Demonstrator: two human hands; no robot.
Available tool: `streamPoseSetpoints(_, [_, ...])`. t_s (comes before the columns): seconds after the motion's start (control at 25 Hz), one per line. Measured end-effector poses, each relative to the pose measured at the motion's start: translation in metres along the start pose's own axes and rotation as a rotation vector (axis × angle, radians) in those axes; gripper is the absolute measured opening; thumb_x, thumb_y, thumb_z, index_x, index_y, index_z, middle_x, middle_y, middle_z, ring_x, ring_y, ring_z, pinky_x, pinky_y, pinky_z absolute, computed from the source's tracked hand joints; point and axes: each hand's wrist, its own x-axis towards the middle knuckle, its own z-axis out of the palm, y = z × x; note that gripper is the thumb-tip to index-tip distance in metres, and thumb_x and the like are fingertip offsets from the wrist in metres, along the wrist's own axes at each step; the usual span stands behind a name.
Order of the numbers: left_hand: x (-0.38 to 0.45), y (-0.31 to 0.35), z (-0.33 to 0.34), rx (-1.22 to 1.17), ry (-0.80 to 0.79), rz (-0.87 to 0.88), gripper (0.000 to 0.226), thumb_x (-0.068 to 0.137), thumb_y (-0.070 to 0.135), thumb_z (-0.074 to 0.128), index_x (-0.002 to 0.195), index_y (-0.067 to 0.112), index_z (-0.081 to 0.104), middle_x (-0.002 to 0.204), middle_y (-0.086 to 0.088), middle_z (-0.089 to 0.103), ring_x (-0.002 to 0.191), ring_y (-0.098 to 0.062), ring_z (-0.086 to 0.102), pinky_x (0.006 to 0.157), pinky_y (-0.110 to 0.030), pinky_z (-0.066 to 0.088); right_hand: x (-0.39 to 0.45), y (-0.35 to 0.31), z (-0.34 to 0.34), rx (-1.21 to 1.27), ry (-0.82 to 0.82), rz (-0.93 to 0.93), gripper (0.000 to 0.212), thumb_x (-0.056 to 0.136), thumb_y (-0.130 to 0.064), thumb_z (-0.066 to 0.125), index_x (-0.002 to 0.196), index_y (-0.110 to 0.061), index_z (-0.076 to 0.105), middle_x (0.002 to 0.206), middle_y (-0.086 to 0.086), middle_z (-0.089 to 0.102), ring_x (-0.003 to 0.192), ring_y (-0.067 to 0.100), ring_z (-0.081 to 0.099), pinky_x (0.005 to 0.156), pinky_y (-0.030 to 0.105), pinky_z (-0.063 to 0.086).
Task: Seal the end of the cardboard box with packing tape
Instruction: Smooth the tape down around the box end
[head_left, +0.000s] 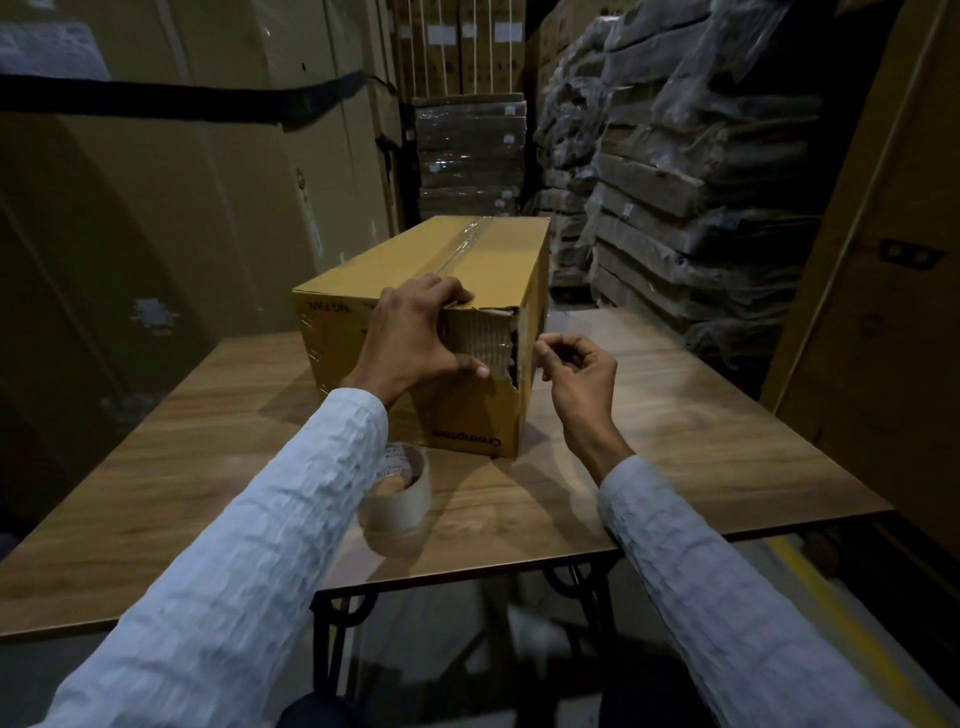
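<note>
A long yellow-brown cardboard box (467, 260) lies on the wooden table (675, 441), with clear tape running along its top seam. Its near end is torn, and bare corrugated board shows there. My left hand (415, 338) grips the top edge of that end, with the fingers over the top and the thumb pressed on the end face. My right hand (576, 371) hovers just beyond the box's right corner. Its thumb and forefinger pinch a faint, glossy strip of clear tape that stretches across the end. A roll of packing tape (400, 493) lies flat on the table, partly behind my left forearm.
Large cartons stand close on the left (156, 208) and on the right (883, 260). Wrapped stacks of flat cardboard (675, 182) rise behind the table. The table's near edge (467, 577) sits on black metal legs, and a yellow floor line (831, 597) runs at lower right.
</note>
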Motion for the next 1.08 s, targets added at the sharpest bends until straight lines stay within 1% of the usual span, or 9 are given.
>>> streamPoseSetpoints(0.24, [-0.001, 0.000, 0.001, -0.024, -0.020, -0.004, 0.093, 0.049, 0.079, 0.076, 0.119, 0.019, 0.065, 0.114, -0.002, 0.067, 0.109, -0.022, 0.060, 0.095, -0.046, 0.043, -0.010, 0.006, 0.028, 0.197, 0.152, 0.002, 0.016, 0.085, -0.001, 0.078, 0.094, -0.014, 0.075, 0.094, 0.004, 0.075, 0.087, 0.008, 0.073, 0.081, 0.027, 0.062])
streamPoseSetpoints(0.32, [-0.001, 0.001, 0.002, -0.018, -0.016, -0.001, 0.092, 0.049, 0.078, 0.077, 0.119, 0.019, 0.065, 0.115, -0.002, 0.067, 0.111, -0.022, 0.060, 0.096, -0.046, 0.043, -0.003, 0.010, 0.025, 0.289, 0.199, 0.172, 0.036, 0.073, -0.008, 0.089, 0.104, -0.016, 0.073, 0.101, 0.004, 0.074, 0.093, 0.011, 0.072, 0.080, 0.025, 0.061])
streamPoseSetpoints(0.4, [-0.001, 0.001, 0.003, -0.011, -0.010, 0.001, 0.089, 0.050, 0.073, 0.083, 0.119, 0.020, 0.065, 0.116, -0.002, 0.066, 0.111, -0.022, 0.060, 0.096, -0.045, 0.042, 0.005, 0.016, 0.019, 0.303, 0.154, 0.384, 0.061, 0.055, -0.023, 0.099, 0.108, -0.027, 0.069, 0.112, 0.006, 0.071, 0.103, 0.019, 0.071, 0.089, 0.037, 0.061])
streamPoseSetpoints(0.48, [-0.001, 0.001, 0.003, -0.012, -0.008, 0.005, 0.088, 0.050, 0.072, 0.085, 0.119, 0.020, 0.065, 0.115, -0.002, 0.066, 0.111, -0.023, 0.060, 0.095, -0.044, 0.042, 0.009, 0.023, 0.019, 0.353, 0.103, 0.415, 0.057, 0.057, -0.019, 0.097, 0.105, -0.030, 0.070, 0.120, 0.010, 0.070, 0.112, 0.025, 0.069, 0.097, 0.048, 0.059])
streamPoseSetpoints(0.6, [0.000, 0.001, 0.001, -0.011, -0.013, 0.002, 0.089, 0.050, 0.072, 0.083, 0.119, 0.019, 0.066, 0.116, -0.003, 0.067, 0.111, -0.023, 0.060, 0.092, -0.041, 0.039, 0.019, 0.009, 0.031, 0.364, 0.156, 0.324, 0.021, 0.094, -0.013, 0.068, 0.111, -0.023, 0.074, 0.129, 0.012, 0.069, 0.120, 0.026, 0.065, 0.102, 0.046, 0.056])
streamPoseSetpoints(0.72, [-0.001, 0.001, 0.002, -0.018, -0.005, 0.008, 0.089, 0.049, 0.073, 0.084, 0.118, 0.019, 0.067, 0.114, -0.002, 0.067, 0.109, -0.023, 0.060, 0.089, -0.037, 0.037, 0.031, -0.008, 0.049, 0.253, 0.025, 0.129, 0.034, 0.098, -0.059, 0.047, 0.114, -0.042, 0.072, 0.137, 0.005, 0.060, 0.127, 0.026, 0.059, 0.107, 0.054, 0.050])
streamPoseSetpoints(0.88, [-0.001, -0.002, 0.006, -0.009, 0.007, 0.001, 0.091, 0.049, 0.081, 0.076, 0.117, 0.020, 0.067, 0.111, -0.001, 0.067, 0.106, -0.021, 0.060, 0.087, -0.036, 0.036, 0.045, -0.010, 0.069, 0.040, -0.084, -0.107, 0.038, 0.105, -0.058, 0.031, 0.108, -0.051, 0.068, 0.135, -0.001, 0.045, 0.129, 0.015, 0.049, 0.113, 0.055, 0.041])
streamPoseSetpoints(1.0, [0.000, -0.001, 0.005, -0.003, -0.011, 0.003, 0.093, 0.051, 0.083, 0.071, 0.118, 0.019, 0.067, 0.112, -0.003, 0.066, 0.106, -0.022, 0.058, 0.088, -0.036, 0.035, 0.058, -0.005, 0.066, 0.097, -0.093, -0.181, 0.038, 0.108, -0.047, 0.035, 0.120, -0.027, 0.065, 0.112, -0.011, 0.070, 0.118, 0.012, 0.060, 0.111, 0.061, 0.039])
streamPoseSetpoints(1.08, [0.000, -0.001, 0.003, -0.027, -0.014, 0.007, 0.091, 0.055, 0.084, 0.069, 0.118, 0.018, 0.067, 0.113, -0.003, 0.066, 0.106, -0.020, 0.057, 0.088, -0.036, 0.034, 0.065, -0.002, 0.066, 0.077, -0.050, -0.208, 0.042, 0.108, -0.044, 0.038, 0.110, -0.015, 0.068, 0.101, -0.017, 0.073, 0.108, 0.008, 0.064, 0.107, 0.062, 0.041])
